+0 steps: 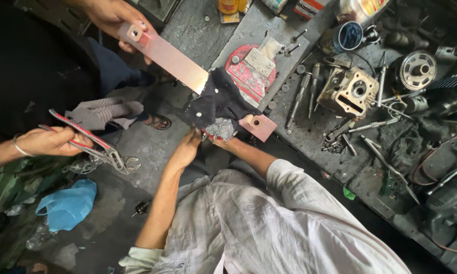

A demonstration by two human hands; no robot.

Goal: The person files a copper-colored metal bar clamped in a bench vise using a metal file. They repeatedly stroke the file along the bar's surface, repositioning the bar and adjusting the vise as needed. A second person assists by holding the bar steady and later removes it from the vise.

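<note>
Head view: a dark, greasy workshop floor with a cluttered bench (pixel 309 127) along the right side. A long copper-coloured flat bar (pixel 175 58) runs diagonally, its long axis from upper left to lower right, passing over the bench's left edge. Its middle is wrapped in a dark rag (pixel 215 104); the drilled lower end (pixel 259 127) points toward the bench's near edge. The left hand (pixel 188 147) is closed on the rag's lower edge. The right hand (pixel 226 142) sits under the rag; its grip cannot be determined. Another person's hand (pixel 114 18) holds the bar's upper drilled end, and their other hand (pixel 48 142) grips red-handled pliers (pixel 94 144). A cylinder head (pixel 350 91) rests mid-bench.
</note>
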